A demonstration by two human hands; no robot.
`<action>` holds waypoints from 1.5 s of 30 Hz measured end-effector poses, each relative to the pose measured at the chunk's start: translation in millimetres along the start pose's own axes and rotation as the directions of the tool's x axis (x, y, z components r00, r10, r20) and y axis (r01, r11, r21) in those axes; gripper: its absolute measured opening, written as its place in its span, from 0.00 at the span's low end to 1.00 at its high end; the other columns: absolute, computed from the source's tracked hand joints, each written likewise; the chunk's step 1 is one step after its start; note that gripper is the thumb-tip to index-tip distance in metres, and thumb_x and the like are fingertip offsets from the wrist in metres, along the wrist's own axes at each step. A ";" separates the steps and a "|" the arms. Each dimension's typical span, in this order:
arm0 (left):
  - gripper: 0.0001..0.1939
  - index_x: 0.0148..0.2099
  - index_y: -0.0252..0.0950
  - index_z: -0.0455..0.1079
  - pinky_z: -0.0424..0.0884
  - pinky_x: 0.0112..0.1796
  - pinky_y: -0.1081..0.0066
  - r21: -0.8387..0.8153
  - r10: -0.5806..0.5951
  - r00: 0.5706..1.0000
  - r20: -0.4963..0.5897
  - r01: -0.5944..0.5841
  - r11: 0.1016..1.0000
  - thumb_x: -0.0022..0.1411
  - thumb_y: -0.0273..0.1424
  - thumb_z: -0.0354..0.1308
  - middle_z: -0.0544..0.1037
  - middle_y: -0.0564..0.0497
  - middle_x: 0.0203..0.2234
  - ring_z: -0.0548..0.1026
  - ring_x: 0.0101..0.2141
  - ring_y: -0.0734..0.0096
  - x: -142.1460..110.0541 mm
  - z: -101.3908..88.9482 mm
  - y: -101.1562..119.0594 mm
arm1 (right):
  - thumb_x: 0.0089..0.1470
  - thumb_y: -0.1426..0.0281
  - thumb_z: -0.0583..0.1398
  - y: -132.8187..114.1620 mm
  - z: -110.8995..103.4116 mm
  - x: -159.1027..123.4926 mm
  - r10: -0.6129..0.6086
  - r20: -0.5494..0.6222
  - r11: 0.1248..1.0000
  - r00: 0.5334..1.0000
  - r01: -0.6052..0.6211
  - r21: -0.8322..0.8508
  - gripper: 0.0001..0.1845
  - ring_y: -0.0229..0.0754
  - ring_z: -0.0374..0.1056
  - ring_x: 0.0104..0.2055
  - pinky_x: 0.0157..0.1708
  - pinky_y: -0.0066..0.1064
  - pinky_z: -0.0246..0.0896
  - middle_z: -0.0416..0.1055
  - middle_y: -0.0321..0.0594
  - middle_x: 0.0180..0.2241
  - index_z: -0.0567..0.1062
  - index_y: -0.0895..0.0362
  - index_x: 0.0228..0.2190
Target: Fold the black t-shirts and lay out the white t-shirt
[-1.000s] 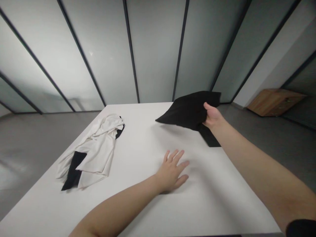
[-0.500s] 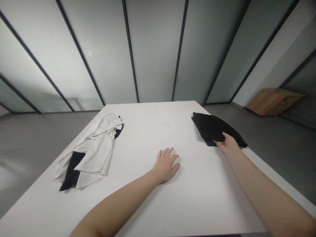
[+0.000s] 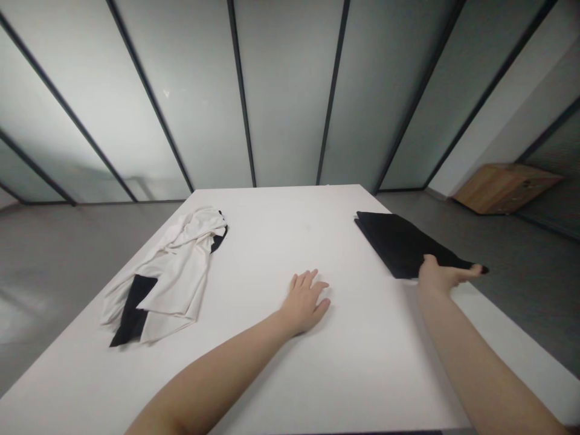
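Note:
My left hand (image 3: 304, 305) lies on the white table (image 3: 290, 229) with its fingers spread and nothing in them. At the table's right edge, a folded black cloth (image 3: 399, 241) lies in a flat stack, its right corner reaching past the edge. Against the near side of this cloth is my right hand (image 3: 444, 278), thumb and fingers stretched apart; one fingertip touches the right corner. Some of its fingers are hidden. Over on the left, a crumpled white garment (image 3: 181, 272) with black parts (image 3: 136, 308) lies loosely bunched, apart from both hands.
Frosted glass panels (image 3: 285, 90) with dark frames stand behind the table. A wooden cabinet (image 3: 502, 187) is on the grey floor (image 3: 453, 226) to the right.
My right hand has slid right along the near edge of the black cloth and spread its fingers. The cloth lies flatter, its right corner farther out. My left hand has stayed put.

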State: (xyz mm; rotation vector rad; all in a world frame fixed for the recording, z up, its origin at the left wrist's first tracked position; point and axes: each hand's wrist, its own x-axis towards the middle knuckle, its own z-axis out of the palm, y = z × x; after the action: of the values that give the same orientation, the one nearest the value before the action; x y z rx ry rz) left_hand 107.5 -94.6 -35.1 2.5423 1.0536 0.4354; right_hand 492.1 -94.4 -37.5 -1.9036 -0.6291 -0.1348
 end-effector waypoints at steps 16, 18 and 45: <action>0.24 0.67 0.44 0.70 0.52 0.70 0.35 0.024 0.024 1.000 0.011 -0.024 0.999 0.73 0.42 0.57 0.60 0.40 0.74 0.57 0.72 0.43 -0.1 4.3 0.0 | 0.65 0.61 0.54 -24.8 52.3 -25.3 -0.189 0.625 0.702 0.757 0.549 -0.453 0.34 0.73 0.56 0.70 0.64 0.69 0.54 0.60 0.63 0.70 0.67 0.58 0.69; 0.23 0.66 0.44 0.71 0.52 0.70 0.34 0.027 0.032 0.999 0.019 -0.033 0.999 0.73 0.42 0.57 0.62 0.40 0.73 0.58 0.72 0.43 -0.7 5.6 1.1 | 0.65 0.61 0.54 -26.8 52.7 -41.2 -0.224 0.636 0.702 0.739 0.575 -0.420 0.34 0.72 0.55 0.71 0.65 0.68 0.52 0.60 0.62 0.71 0.67 0.57 0.69; 0.13 0.51 0.41 0.78 0.67 0.61 0.51 -0.024 -0.279 0.871 -0.404 0.294 0.955 0.71 0.34 0.55 0.79 0.42 0.55 0.73 0.57 0.52 132.0 -99.4 -109.2 | 0.68 0.62 0.53 -49.0 74.5 -58.1 -0.292 0.515 0.642 0.806 0.564 -0.519 0.30 0.60 0.60 0.70 0.65 0.51 0.55 0.66 0.50 0.69 0.73 0.56 0.66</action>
State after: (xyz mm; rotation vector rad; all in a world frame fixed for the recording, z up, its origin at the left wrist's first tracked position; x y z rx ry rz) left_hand 89.1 93.1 25.3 2.3206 1.5735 0.8881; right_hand 404.5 -35.3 -49.8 -2.4399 -1.4888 -0.3323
